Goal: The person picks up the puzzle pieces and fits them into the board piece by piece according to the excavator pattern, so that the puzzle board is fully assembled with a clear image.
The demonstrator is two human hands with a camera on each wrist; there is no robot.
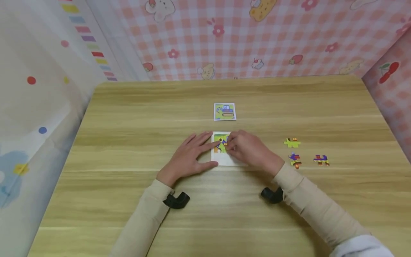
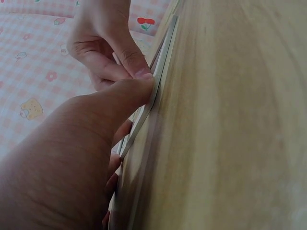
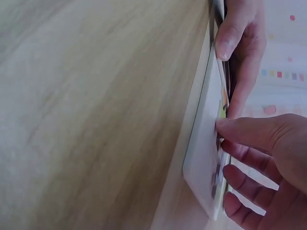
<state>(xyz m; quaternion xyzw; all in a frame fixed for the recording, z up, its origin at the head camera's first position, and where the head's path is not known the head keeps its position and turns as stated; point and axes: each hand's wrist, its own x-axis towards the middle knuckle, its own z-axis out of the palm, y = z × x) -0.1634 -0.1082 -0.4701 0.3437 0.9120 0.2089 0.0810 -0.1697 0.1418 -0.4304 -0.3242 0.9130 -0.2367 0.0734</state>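
A white puzzle board (image 1: 221,160), partly filled with green, yellow and blue pieces, lies flat on the table. My left hand (image 1: 188,157) rests spread at its left side, index finger reaching over the pieces and thumb at the lower left edge. Over the board's right part, my right hand (image 1: 248,148) has thumb and index finger together on a puzzle piece mostly hidden by the fingers. In the right wrist view the thumb (image 3: 249,132) bends toward the index finger at the board's surface, and the other fingers curl loosely over its far side.
Right of the board lie loose puzzle pieces: a green one (image 1: 292,143), a purple and yellow one (image 1: 294,160) and a striped one (image 1: 321,160). A small picture card (image 1: 224,111) of a blue digger lies behind the board. Patterned cloth (image 1: 192,39) borders the wooden table (image 1: 144,107).
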